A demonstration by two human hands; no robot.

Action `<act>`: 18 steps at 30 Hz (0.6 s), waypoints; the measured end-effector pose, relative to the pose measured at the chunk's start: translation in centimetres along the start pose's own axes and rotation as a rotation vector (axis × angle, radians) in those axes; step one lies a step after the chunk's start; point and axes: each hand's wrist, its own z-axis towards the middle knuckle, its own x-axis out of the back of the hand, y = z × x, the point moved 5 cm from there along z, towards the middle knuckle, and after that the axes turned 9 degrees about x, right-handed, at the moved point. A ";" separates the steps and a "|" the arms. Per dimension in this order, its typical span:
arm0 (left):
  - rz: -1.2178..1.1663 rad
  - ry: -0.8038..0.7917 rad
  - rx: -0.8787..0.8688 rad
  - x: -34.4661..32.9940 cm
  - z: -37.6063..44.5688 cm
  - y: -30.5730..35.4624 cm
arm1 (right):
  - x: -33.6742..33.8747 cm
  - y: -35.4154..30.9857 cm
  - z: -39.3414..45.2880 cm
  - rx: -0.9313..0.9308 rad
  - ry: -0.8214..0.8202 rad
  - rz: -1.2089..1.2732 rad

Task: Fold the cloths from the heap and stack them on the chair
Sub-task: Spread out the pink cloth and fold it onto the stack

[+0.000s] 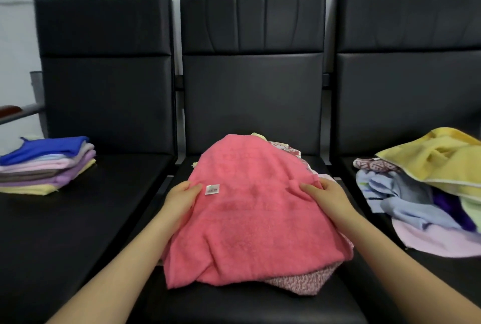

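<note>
Both hands, left hand point(182, 200) and right hand point(325, 197), pinch the pink towel's point(250, 209) side edges mid-fold; next, carry it to the folded stack point(49, 165) at nine o'clock.

Three black chairs stand side by side. The middle chair point(250, 300) has a pink cloth point(250, 219) on its seat, lying over a patterned cloth point(304, 282). The chair to its left point(78, 219) holds a neat stack of folded cloths point(46, 167). The chair to its right point(406, 89) holds a messy heap of cloths point(426, 183).
</note>
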 end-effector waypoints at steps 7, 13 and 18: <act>0.270 0.175 -0.159 0.6 -1.6 1.3 | 1.4 -2.6 -1.4 0.159 0.225 -0.082; 0.238 0.079 -0.083 0.3 -3.0 0.7 | 0.7 -2.6 -2.0 0.025 0.058 0.016; -0.193 0.028 -0.211 2.1 -7.1 3.2 | 2.9 -5.8 -3.9 0.008 0.163 0.310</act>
